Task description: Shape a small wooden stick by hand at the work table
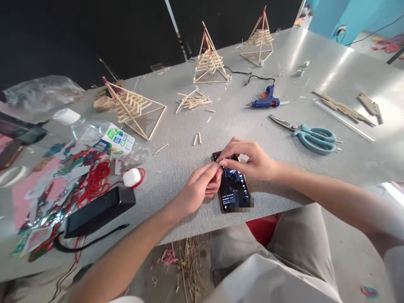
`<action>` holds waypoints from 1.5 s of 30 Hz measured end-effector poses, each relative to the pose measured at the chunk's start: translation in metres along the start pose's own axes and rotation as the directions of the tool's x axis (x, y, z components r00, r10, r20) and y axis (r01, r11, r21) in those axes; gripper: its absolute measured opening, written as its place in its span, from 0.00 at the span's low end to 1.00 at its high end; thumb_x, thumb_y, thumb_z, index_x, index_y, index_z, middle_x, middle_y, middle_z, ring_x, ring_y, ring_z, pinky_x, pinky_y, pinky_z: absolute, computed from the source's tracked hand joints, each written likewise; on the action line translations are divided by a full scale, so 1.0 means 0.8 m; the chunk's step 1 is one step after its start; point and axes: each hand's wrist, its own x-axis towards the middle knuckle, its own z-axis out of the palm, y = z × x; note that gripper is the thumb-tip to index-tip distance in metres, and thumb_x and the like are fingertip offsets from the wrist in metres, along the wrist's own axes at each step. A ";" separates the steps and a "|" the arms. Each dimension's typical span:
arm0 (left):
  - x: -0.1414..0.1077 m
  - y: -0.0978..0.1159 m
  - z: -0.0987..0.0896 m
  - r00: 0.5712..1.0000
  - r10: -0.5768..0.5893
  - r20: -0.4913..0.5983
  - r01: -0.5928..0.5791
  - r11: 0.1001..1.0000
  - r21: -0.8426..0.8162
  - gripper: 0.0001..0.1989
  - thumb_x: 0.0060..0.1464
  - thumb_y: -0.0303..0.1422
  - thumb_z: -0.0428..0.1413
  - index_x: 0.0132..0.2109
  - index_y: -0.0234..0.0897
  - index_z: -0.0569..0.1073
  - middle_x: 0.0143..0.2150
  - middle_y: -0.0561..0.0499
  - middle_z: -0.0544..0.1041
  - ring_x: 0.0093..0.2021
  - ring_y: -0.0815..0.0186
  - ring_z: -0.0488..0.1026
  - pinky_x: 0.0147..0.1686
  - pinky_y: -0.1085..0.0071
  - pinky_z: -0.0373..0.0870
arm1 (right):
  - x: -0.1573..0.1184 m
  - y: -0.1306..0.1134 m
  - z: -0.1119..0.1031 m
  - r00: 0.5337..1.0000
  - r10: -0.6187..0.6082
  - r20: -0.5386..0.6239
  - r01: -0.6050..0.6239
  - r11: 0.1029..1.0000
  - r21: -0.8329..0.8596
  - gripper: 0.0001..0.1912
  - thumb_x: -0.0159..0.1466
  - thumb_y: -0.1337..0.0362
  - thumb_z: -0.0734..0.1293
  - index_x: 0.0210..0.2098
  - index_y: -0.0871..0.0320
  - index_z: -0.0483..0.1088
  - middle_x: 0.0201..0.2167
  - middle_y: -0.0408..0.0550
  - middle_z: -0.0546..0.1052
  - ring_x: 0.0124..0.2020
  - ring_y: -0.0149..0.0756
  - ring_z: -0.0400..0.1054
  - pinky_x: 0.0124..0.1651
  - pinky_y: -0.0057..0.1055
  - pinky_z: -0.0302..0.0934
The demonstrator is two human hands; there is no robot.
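My left hand [202, 185] and my right hand [248, 160] meet above a phone [233, 189] that lies near the table's front edge with its screen lit. The fingers of both hands are pinched together at the tips, on something too small to make out. My left hand is at the phone's left side, and my right hand comes over its upper right part. Short loose sticks [197, 139] lie just beyond the hands, and a heap of sticks [195, 101] is farther back.
Stick pyramids [210, 63] stand at the back and left. A blue glue gun [268, 99] and teal-handled scissors [315, 136] lie to the right. At the left are a bottle [104, 132], red cord [94, 176], a black device [97, 210] and a white case [131, 177].
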 end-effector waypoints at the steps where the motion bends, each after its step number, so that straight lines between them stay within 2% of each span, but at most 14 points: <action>1: -0.001 0.001 0.000 1.000 0.006 0.012 -0.006 1.000 -0.001 0.18 0.72 0.46 0.49 0.37 0.39 0.63 0.24 0.61 0.54 0.21 0.73 0.47 0.20 0.77 0.46 | 0.000 0.000 0.000 0.999 0.032 -0.007 -0.031 0.999 0.024 0.10 0.74 0.58 0.70 0.43 0.58 0.81 0.36 0.48 0.84 0.38 0.33 0.70 0.42 0.32 0.65; 5: -0.005 0.002 -0.004 0.996 0.084 0.032 -0.086 0.995 0.053 0.13 0.70 0.41 0.48 0.43 0.37 0.69 0.24 0.60 0.58 0.22 0.72 0.50 0.22 0.74 0.49 | -0.002 0.002 -0.004 0.992 0.122 -0.014 -0.120 0.986 0.115 0.12 0.72 0.55 0.72 0.43 0.58 0.83 0.34 0.47 0.83 0.35 0.31 0.68 0.40 0.30 0.63; 9: -0.011 0.000 -0.004 0.984 0.175 0.011 -0.175 0.971 0.161 0.14 0.73 0.43 0.47 0.43 0.38 0.69 0.26 0.59 0.58 0.25 0.70 0.51 0.26 0.71 0.50 | 0.000 0.001 -0.008 0.984 0.176 0.031 -0.179 0.968 0.177 0.14 0.72 0.53 0.72 0.44 0.57 0.84 0.35 0.48 0.83 0.36 0.31 0.70 0.40 0.30 0.63; 13: -0.015 -0.003 -0.002 0.985 0.171 0.020 -0.171 0.960 0.220 0.17 0.76 0.45 0.46 0.40 0.39 0.65 0.27 0.59 0.54 0.26 0.69 0.48 0.26 0.70 0.48 | 0.001 -0.003 -0.009 0.980 0.188 0.068 -0.199 0.956 0.214 0.16 0.73 0.52 0.70 0.45 0.55 0.85 0.36 0.49 0.84 0.38 0.33 0.72 0.43 0.32 0.65; 19: -0.015 -0.003 -0.001 0.979 0.198 0.043 -0.202 0.946 0.252 0.18 0.77 0.46 0.46 0.39 0.40 0.63 0.28 0.59 0.53 0.26 0.70 0.48 0.26 0.69 0.49 | 0.000 -0.004 -0.008 0.983 0.176 0.057 -0.184 0.960 0.212 0.16 0.74 0.53 0.70 0.43 0.57 0.85 0.34 0.48 0.83 0.37 0.33 0.72 0.42 0.32 0.66; 25: -0.012 -0.005 -0.003 0.989 0.149 0.010 -0.149 0.978 0.149 0.20 0.74 0.46 0.51 0.35 0.40 0.62 0.26 0.60 0.51 0.25 0.71 0.46 0.23 0.71 0.45 | 0.001 -0.006 -0.006 0.993 0.113 0.030 -0.116 0.976 0.184 0.14 0.73 0.55 0.71 0.42 0.58 0.85 0.33 0.48 0.83 0.36 0.31 0.70 0.42 0.31 0.64; 30: -0.009 -0.002 -0.001 0.992 0.124 -0.029 -0.119 0.984 0.129 0.20 0.74 0.46 0.49 0.35 0.39 0.65 0.25 0.59 0.57 0.24 0.71 0.50 0.24 0.72 0.49 | 0.000 -0.004 -0.005 0.983 0.176 0.051 -0.184 0.954 0.236 0.14 0.73 0.55 0.71 0.45 0.58 0.85 0.36 0.49 0.85 0.36 0.31 0.71 0.40 0.30 0.64; 35: -0.010 0.001 -0.002 0.991 0.130 0.034 -0.133 0.987 0.094 0.13 0.69 0.42 0.49 0.41 0.38 0.69 0.25 0.58 0.58 0.25 0.70 0.51 0.25 0.72 0.49 | 0.000 -0.002 -0.007 0.977 0.208 0.048 -0.213 0.944 0.251 0.16 0.73 0.53 0.71 0.47 0.58 0.85 0.35 0.48 0.83 0.36 0.31 0.71 0.39 0.30 0.64; 45: -0.014 0.001 -0.001 0.995 0.074 0.063 -0.080 0.993 0.088 0.18 0.74 0.48 0.49 0.39 0.40 0.61 0.30 0.59 0.51 0.26 0.70 0.46 0.24 0.72 0.45 | 0.003 -0.004 -0.007 0.989 0.146 0.037 -0.151 0.960 0.236 0.15 0.73 0.54 0.71 0.46 0.59 0.85 0.36 0.50 0.85 0.36 0.31 0.71 0.41 0.32 0.65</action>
